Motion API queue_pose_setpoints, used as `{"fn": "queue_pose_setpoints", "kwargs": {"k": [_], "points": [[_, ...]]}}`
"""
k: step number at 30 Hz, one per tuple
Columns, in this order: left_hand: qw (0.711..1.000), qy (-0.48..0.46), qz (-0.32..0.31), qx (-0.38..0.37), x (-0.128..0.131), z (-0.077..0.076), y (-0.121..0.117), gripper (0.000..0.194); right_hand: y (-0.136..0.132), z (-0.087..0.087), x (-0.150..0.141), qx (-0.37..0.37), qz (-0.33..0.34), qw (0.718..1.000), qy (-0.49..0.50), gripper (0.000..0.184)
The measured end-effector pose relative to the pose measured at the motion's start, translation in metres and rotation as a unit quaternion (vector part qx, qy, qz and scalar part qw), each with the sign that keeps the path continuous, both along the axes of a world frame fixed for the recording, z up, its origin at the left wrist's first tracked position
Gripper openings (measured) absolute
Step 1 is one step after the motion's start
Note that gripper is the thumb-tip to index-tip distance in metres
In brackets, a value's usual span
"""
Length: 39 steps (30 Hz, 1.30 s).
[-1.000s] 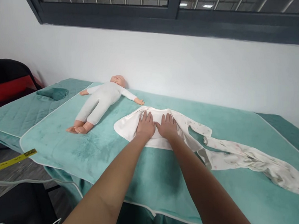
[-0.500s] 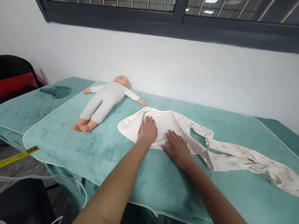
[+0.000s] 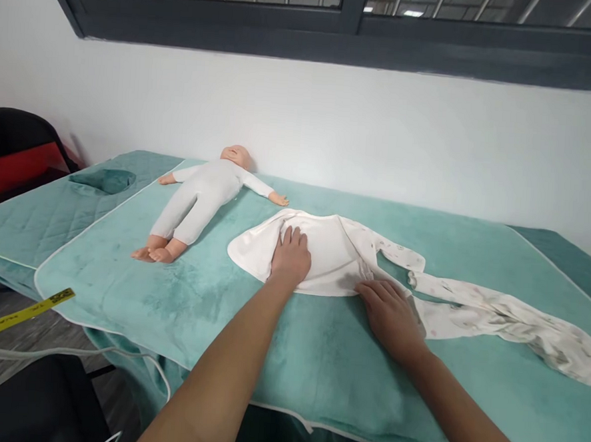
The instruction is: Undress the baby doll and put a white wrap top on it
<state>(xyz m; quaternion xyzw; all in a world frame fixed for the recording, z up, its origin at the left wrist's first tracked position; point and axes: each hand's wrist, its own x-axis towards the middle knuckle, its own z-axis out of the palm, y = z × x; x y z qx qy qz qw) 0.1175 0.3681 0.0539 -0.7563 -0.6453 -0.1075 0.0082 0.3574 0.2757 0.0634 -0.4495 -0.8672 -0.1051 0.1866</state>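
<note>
A white baby garment (image 3: 331,256) with a faint print on its sleeve lies spread on the green bed cover, in front of me. My left hand (image 3: 292,255) rests flat on its left part, fingers stretched out. At the lower right edge of the same garment is my right hand (image 3: 392,315), palm down with the fingers extended; they touch the cloth near the lower sleeve, which it partly covers. A second printed piece of baby clothing (image 3: 515,314), crumpled at its far end, stretches off to the right.
A baby doll (image 3: 201,195) in a white body suit lies on its back at the far left. The green cover (image 3: 135,304) meets a white wall below a dark window frame (image 3: 211,32). A black chair (image 3: 34,405), a white cable and a yellow tag (image 3: 24,314) are at lower left.
My right hand has slid right along the garment's lower edge toward the sleeve. My left hand stays on the same spot. The view has shifted slightly.
</note>
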Motion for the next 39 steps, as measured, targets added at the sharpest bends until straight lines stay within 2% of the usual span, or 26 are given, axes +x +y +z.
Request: {"fn": "queue_pose_setpoints", "kwargs": {"k": [4,10,16,18,21,24,26,32,35,39], "points": [[1.000,0.005,-0.005,-0.027,0.000,-0.001,0.004,0.056,-0.005,0.000,0.001,0.034,-0.001,0.999,-0.003,0.027],[1.000,0.010,-0.003,-0.028,-0.001,-0.001,0.004,0.057,-0.014,0.008,-0.004,0.038,-0.002,0.999,-0.005,0.020],[1.000,0.006,-0.007,-0.023,-0.001,-0.002,0.004,0.057,-0.012,0.018,-0.033,0.009,-0.006,0.997,0.070,0.024],[1.000,0.007,-0.007,-0.022,-0.001,-0.002,0.004,0.057,0.002,0.018,-0.053,-0.025,-0.029,0.993,0.108,0.025],[1.000,0.008,-0.009,-0.019,-0.002,0.000,0.002,0.056,0.038,0.017,-0.087,-0.089,-0.096,0.984,0.121,0.038],[1.000,0.005,-0.010,-0.020,-0.002,0.002,0.001,0.055,0.081,0.015,-0.114,-0.157,-0.119,0.979,0.043,0.046],[1.000,0.001,-0.005,-0.017,-0.001,0.002,0.000,0.053,0.105,0.011,-0.125,-0.167,-0.126,0.978,0.026,0.049],[0.999,-0.023,0.023,0.033,0.002,-0.001,0.003,0.049,0.146,-0.004,-0.131,-0.163,-0.126,0.979,0.012,0.052],[0.997,-0.036,0.033,0.053,0.003,-0.004,0.003,0.048,0.156,-0.007,-0.131,-0.158,-0.129,0.979,0.013,0.055],[0.991,-0.051,0.087,0.091,0.006,-0.006,0.004,0.053,0.159,-0.008,-0.128,-0.143,-0.123,0.982,0.026,0.052]]}}
